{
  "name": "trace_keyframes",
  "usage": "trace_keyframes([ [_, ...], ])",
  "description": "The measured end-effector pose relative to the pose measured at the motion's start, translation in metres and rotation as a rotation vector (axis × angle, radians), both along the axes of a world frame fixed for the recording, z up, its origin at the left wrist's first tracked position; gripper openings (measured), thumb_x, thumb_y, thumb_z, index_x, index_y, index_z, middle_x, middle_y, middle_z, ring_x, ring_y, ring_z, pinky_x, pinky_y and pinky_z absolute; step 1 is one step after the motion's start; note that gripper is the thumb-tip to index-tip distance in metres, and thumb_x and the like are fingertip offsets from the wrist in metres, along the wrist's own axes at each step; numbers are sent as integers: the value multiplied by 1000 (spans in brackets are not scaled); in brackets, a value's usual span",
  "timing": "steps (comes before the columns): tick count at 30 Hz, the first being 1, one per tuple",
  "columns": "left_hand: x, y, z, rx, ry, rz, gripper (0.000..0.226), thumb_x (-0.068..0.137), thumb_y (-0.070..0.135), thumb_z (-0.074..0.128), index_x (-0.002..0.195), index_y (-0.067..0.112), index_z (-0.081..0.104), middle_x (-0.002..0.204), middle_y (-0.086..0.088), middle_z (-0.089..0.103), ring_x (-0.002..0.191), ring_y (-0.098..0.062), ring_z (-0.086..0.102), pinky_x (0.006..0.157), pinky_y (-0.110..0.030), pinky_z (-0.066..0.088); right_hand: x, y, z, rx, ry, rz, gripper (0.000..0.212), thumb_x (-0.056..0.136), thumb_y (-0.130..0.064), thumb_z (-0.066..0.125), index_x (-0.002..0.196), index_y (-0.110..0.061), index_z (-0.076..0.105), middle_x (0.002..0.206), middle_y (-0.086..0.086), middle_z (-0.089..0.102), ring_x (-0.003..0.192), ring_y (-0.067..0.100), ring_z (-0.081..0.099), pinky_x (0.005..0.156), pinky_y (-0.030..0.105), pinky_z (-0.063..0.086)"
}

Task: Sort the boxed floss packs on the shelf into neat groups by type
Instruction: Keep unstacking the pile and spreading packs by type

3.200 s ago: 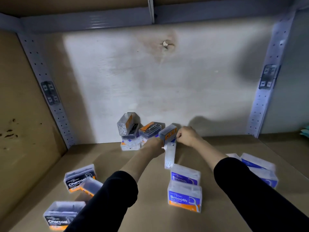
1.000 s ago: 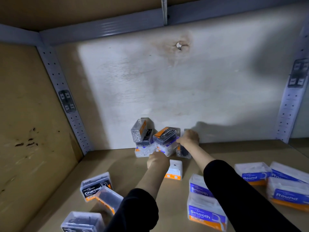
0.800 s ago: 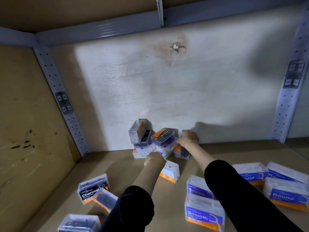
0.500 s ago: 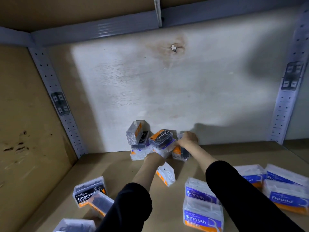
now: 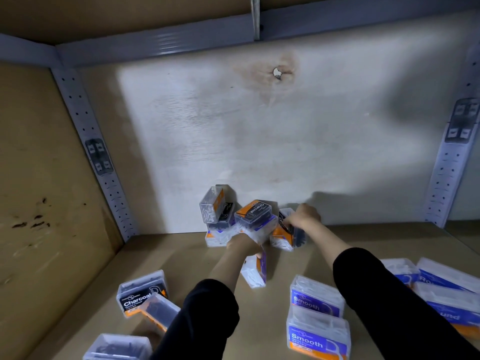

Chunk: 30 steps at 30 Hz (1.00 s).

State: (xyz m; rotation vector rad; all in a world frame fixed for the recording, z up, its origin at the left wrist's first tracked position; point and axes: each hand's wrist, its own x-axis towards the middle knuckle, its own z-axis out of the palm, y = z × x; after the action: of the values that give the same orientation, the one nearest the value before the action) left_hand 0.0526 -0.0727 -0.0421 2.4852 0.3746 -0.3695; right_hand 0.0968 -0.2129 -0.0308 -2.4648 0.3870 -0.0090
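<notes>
fingers (image 5: 291,223) of the right hand (image 5: 306,216) curl round a charcoal pack (image 5: 284,235) and grasp it by its upper end. this pack is tilted, dark label toward the camera, at the right edge of the pile (image 5: 233,222) against the back panel (image 5: 259,139).

left hand (image 5: 241,244) is knuckles up in front of the pile. its fingers are mostly hidden; one fingertip shows at the top edge of a white pack (image 5: 255,270) that stands on edge on the shelf board (image 5: 181,263). cannot tell whether the fingers clasp it or only touch it.

pile: one charcoal-labelled box (image 5: 253,211) lies on top, a clear box (image 5: 211,207) leans upright at the left, white boxes underneath.

front left: three charcoal packs (image 5: 141,293) loosely together, one tipped. front centre-right: two smooth packs (image 5: 315,298), one behind the other, touching. far right: round packs (image 5: 446,294), partly behind the right arm's black sleeve (image 5: 389,294).
</notes>
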Motion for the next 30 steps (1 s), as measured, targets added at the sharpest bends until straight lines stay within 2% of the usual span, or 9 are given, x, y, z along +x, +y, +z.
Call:
trace_keyframes([
  [4, -9, 15, 19, -21, -17, -91, 54, 82, 16, 68, 129, 0, 47, 129, -15, 56, 122, -30, 54, 100, -36, 49, -11, -11, 15, 1, 18, 30, 44, 75, -24, 71, 111, 0, 61, 113, 15, 65, 90, 23, 60, 59, 23, 39],
  [8, -31, 29, 45, 1, -117, -142, 19, 85, 15, 65, 100, 6, 58, 98, -10, 61, 100, -25, 58, 84, -29, 49, -31, -15, 33, -8, 21, 52, 50, 72, -22, 73, 113, 2, 58, 96, 10, 54, 85, 21, 50, 62, 24, 39],
  [12, -48, 43, 65, -29, -105, -104, 49, 78, 14, 72, 121, -1, 54, 105, -14, 59, 89, -23, 54, 84, -34, 52, -54, -12, 50, -16, 16, 84, 47, 70, -23, 74, 109, -1, 57, 92, 10, 54, 81, 20, 51, 55, 22, 40],
  [16, -71, 53, 80, -18, -90, -108, 57, 77, 16, 73, 127, 0, 50, 120, -14, 62, 95, -27, 60, 88, -36, 52, -78, -3, 60, -34, 5, 135, 28, 70, -23, 74, 82, -7, 55, 87, 8, 55, 77, 20, 53, 44, 19, 34],
  [19, -88, 62, 86, 12, -106, -119, 60, 73, 17, 75, 126, 0, 52, 119, -14, 64, 99, -30, 65, 86, -38, 56, -97, 8, 65, -49, -3, 172, 34, 71, -22, 73, 59, -11, 44, 79, 7, 55, 78, 22, 53, 46, 20, 35],
  [21, -100, 67, 92, 19, -104, -113, 55, 74, 18, 75, 122, 0, 53, 107, -10, 63, 92, -29, 64, 78, -34, 55, -107, 15, 68, -23, 1, 203, 30, 71, -20, 73, 61, -9, 47, 80, 9, 56, 78, 24, 54, 47, 21, 38],
  [23, -107, 72, 98, 27, -94, -97, 49, 75, 19, 74, 117, 1, 55, 99, -10, 59, 90, -30, 63, 75, -33, 52, -116, 21, 72, -10, 1, 228, 25, 72, -20, 73, 79, -6, 54, 90, 11, 55, 81, 23, 55, 51, 23, 41],
  [26, -118, 78, 102, 50, -88, -79, 35, 75, 20, 75, 96, 3, 53, 97, -10, 59, 86, -29, 62, 68, -31, 52, -126, 29, 77, -15, 1, 260, 36, 73, -21, 73, 102, -5, 57, 96, 11, 53, 85, 23, 53, 60, 26, 44],
  [30, -127, 84, 107, 67, -85, -71, 34, 74, 22, 76, 93, 3, 55, 97, -10, 61, 85, -29, 61, 70, -30, 52, -136, 39, 80, -34, -2, 292, 31, 73, -21, 72, 97, -7, 58, 94, 11, 55, 83, 23, 54, 49, 24, 39],
])
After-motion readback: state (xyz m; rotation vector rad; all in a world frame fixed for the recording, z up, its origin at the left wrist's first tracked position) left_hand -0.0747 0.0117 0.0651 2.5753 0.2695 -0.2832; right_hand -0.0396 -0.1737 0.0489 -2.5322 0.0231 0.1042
